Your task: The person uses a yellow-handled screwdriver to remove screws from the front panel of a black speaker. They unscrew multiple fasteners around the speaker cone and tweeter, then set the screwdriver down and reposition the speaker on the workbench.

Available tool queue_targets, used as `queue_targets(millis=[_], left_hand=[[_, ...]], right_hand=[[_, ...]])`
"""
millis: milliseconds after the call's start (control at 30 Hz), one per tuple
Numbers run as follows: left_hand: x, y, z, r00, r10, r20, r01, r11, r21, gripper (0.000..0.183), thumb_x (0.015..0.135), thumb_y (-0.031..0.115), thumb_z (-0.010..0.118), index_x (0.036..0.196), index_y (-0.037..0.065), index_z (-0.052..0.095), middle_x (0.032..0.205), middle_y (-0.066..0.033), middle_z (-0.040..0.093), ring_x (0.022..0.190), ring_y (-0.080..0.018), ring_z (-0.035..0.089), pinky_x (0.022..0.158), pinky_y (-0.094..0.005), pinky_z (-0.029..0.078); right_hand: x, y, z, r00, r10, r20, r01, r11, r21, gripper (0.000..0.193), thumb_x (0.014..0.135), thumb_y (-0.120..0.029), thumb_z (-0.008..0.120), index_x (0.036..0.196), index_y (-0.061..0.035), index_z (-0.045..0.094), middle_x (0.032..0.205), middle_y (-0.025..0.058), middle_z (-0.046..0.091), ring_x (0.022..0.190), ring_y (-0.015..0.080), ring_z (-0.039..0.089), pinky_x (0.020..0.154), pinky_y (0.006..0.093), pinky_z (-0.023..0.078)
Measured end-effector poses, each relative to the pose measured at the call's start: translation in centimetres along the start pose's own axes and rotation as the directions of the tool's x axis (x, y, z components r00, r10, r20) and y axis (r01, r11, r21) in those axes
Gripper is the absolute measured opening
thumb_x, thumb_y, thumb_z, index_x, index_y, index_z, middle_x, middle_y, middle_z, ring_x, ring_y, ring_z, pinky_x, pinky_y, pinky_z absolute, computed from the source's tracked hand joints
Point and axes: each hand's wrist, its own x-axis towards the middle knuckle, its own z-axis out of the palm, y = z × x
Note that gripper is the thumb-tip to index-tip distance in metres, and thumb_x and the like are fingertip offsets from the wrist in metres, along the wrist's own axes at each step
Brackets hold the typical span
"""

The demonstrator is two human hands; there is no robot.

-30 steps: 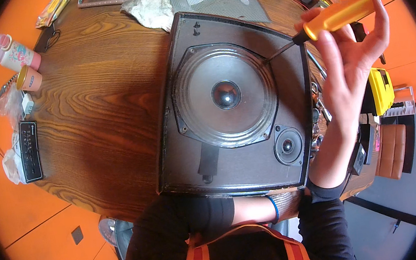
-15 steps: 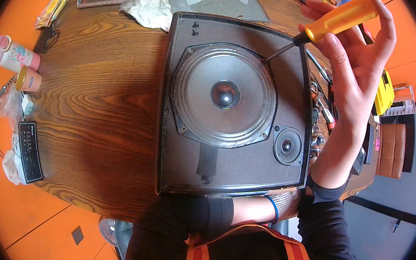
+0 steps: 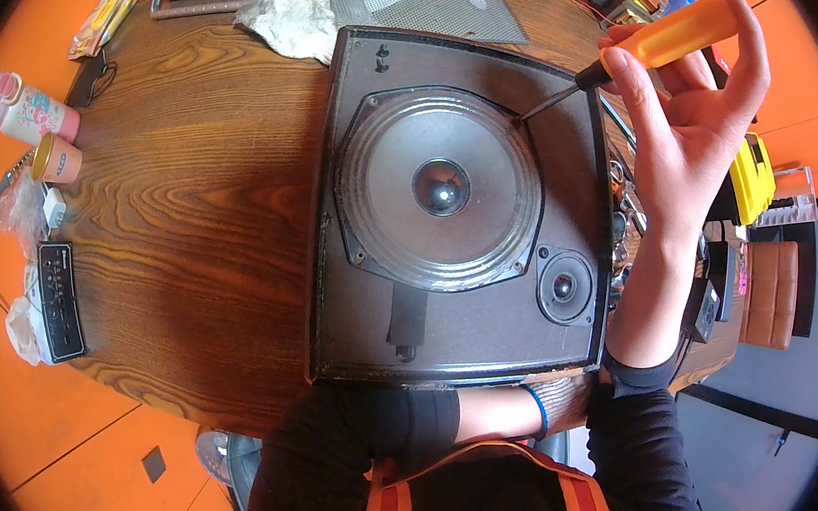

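A dark speaker box (image 3: 496,336) lies on its back in front of me. Its large round woofer (image 3: 378,185) faces up, and a small tweeter (image 3: 565,286) sits at its near right corner. My right hand (image 3: 688,135) is bare and holds a yellow-handled screwdriver (image 3: 678,32) between thumb and fingers. The screwdriver's tip meets the far right corner of the woofer's frame; any screw there is too small to make out. My left hand (image 3: 563,403), in a grey glove with a blue cuff, is at the box's near edge, its fingers hidden.
A wire-mesh grille (image 3: 424,3) and a white cloth (image 3: 288,21) lie beyond the box. A bottle (image 3: 36,112), a cup (image 3: 57,158) and a black control panel (image 3: 60,301) line the table's left side. Loose tools and a yellow case (image 3: 751,181) are at the right.
My right hand has shifted slightly and turned around the screwdriver handle, its thumb now farther up and left. The tip stays at the same corner. My left hand has not moved.
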Motion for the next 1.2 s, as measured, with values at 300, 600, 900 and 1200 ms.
queue_targets(millis=[300,600,900,1200], left_hand=[[0.4,0.2,0.2,0.999,-0.021,-0.029,0.021,1.0,0.009,0.038,0.096,0.017,0.037,0.128,0.01,0.057,0.128,-0.0104,0.06,0.117,-0.0238,0.056,0.1,-0.033,0.041],[-0.1,-0.4,-0.8,0.999,-0.022,0.03,0.024,0.997,-0.069,0.04,0.098,0.017,0.035,0.132,0.01,0.054,0.129,-0.0105,0.058,0.119,-0.0237,0.055,0.101,-0.0331,0.04],[-0.1,-0.6,-2.0,0.994,0.03,0.108,-0.038,0.997,0.074,0.041,0.098,0.017,0.034,0.135,0.009,0.05,0.128,-0.0107,0.059,0.116,-0.024,0.057,0.099,-0.0344,0.042],[0.0,-1.0,-4.0,0.943,0.005,0.332,0.04,0.991,-0.13,0.042,0.098,0.014,0.03,0.135,0.008,0.049,0.138,-0.0092,0.052,0.13,-0.0201,0.046,0.112,-0.0323,0.029]], right_hand=[[-0.5,0.1,0.9,0.992,-0.05,-0.114,0.044,0.997,-0.058,0.079,0.088,0.002,0.065,0.146,-0.0177,0.015,0.107,0.024,0.065,0.101,0.0265,0.067,0.09,0.0378,0.055],[0.2,-0.5,0.4,0.976,-0.165,0.14,0.136,0.972,0.194,0.076,0.091,-0.001,0.061,0.149,-0.0171,0.014,0.122,0.0259,0.059,0.105,0.0309,0.066,0.092,0.0414,0.055],[0.2,-0.6,-0.5,0.995,0.021,0.098,-0.055,0.93,0.363,0.082,0.083,0.006,0.07,0.147,-0.0141,0.022,0.117,0.0259,0.062,0.104,0.0292,0.066,0.079,0.034,0.06],[-0.1,-0.1,0.2,0.994,-0.082,0.076,0.056,0.952,0.3,0.087,0.083,0.008,0.069,0.148,-0.0166,0.018,0.111,0.0245,0.064,0.103,0.0277,0.067,0.087,0.0378,0.057]])
